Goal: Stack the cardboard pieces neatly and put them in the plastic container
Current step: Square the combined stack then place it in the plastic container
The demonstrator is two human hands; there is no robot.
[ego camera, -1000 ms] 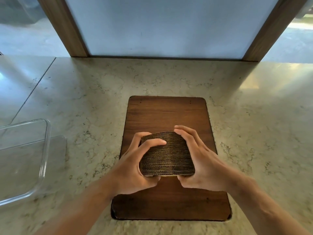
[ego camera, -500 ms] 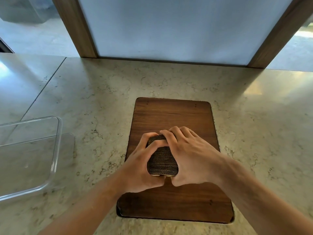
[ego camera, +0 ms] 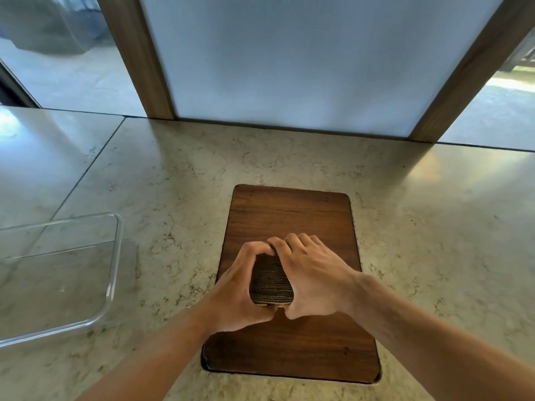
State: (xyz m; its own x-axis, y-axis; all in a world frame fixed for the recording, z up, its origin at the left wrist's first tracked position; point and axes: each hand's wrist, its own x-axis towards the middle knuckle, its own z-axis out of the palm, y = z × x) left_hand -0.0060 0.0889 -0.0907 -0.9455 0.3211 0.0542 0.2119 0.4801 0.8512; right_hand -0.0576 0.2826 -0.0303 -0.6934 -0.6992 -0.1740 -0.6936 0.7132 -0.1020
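A stack of brown corrugated cardboard pieces (ego camera: pixel 270 280) stands on a dark wooden board (ego camera: pixel 292 218) in the middle of the counter. My left hand (ego camera: pixel 237 296) clasps its left side and my right hand (ego camera: pixel 315 279) wraps over its right side and top. Fingertips of both hands meet above the stack, so only its near face with the ribbed edges shows. A clear plastic container (ego camera: pixel 114 273) sits empty on the counter at the left, well apart from the hands.
The board lies on a beige marble counter (ego camera: pixel 173 183). Behind it stand a white panel (ego camera: pixel 304 59) and two wooden posts (ego camera: pixel 139 56). A seam in the counter runs diagonally at the far left.
Both hands have closed in tighter around the stack, squeezing it narrower; the right hand now covers its top. The camera has tilted up slightly.
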